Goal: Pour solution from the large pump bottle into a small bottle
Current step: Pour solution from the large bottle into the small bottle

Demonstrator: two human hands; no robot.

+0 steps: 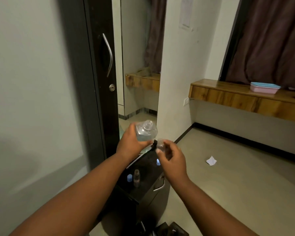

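Observation:
My left hand (130, 144) grips the large clear bottle (146, 132); its pump is off, its open neck tilts up and away, and clear liquid shows inside. Just to its right, my right hand (171, 157) pinches a small clear bottle (160, 144) by its body, with its mouth up near the large bottle's lower edge. Both bottles hang in the air above a black cabinet top (143, 169). On that top stand another small open bottle (136, 178) and two blue caps (129, 177), (158, 162).
A dark wardrobe door with a metal handle (109, 55) and a mirror stand right behind the bottles. The cabinet's drawer handle (159, 185) is below my right wrist. A scrap of paper (211, 160) lies on the floor. A wooden shelf holds a pink tray (264, 88).

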